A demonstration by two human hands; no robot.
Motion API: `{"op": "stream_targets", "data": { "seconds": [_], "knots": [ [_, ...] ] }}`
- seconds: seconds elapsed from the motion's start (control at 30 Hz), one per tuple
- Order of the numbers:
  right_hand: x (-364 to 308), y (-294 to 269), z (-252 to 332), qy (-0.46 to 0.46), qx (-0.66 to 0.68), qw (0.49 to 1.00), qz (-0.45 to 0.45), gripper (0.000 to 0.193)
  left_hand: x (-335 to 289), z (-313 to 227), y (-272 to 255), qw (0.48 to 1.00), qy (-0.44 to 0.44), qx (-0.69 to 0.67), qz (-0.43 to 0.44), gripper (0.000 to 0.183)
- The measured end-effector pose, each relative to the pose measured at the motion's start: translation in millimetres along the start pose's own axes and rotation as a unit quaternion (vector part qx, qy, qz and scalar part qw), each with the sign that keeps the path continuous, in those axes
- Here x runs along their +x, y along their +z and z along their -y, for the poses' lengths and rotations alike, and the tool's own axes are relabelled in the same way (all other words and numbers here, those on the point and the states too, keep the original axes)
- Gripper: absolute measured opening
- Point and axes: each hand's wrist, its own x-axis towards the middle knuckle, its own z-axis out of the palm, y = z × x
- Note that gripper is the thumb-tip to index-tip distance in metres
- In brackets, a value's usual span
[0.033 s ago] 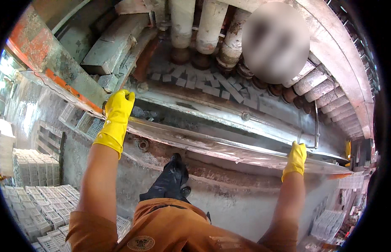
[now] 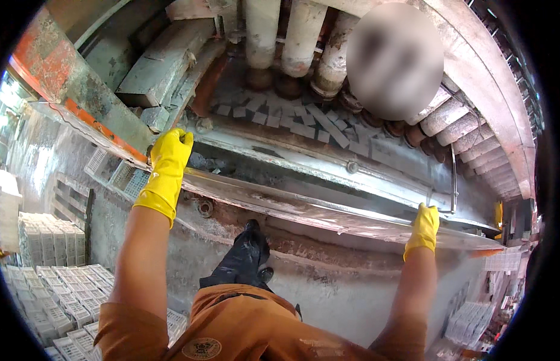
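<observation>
Long wet metal rail (image 2: 304, 207) running left to right along the near rim of a trough, gripped at both ends: left hand (image 2: 169, 157) and right hand (image 2: 425, 224), both in yellow gloves, closed around it. Judged step: steadying or shifting it; next needs even two-handed force

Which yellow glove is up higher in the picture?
The left hand. It grips the long metal rail near its upper end, beside the orange-painted edge. The right hand holds the same rail lower down.
</observation>
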Motion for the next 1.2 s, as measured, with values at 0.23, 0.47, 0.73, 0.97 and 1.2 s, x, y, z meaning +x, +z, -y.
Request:
{"op": "stream_targets", "data": {
  "seconds": [0.23, 0.47, 0.73, 0.97, 1.2],
  "knots": [
    [-17, 2, -35, -0.048, -0.068, 0.995, -0.059, 0.046, -14, 7, 3, 0.999, 0.042, -0.009, -0.028, 0.034],
    [-17, 5, -50, -0.061, -0.121, 0.988, -0.073, 0.054, -22, 9, 2, 0.999, 0.035, -0.01, -0.01, 0.034],
    [-13, 7, -67, -0.025, -0.113, 0.992, -0.057, 0.056, -32, 2, 0, 0.999, 0.044, -0.01, -0.02, 0.033],
    [-7, 14, -63, 0.006, -0.111, 0.992, -0.053, 0.054, -26, 9, 17, 0.998, 0.055, -0.014, -0.037, 0.033],
    [-6, 10, -59, 0.039, -0.092, 0.994, -0.032, 0.055, -25, 4, 13, 0.998, 0.046, -0.01, -0.03, 0.032]
  ]
}}
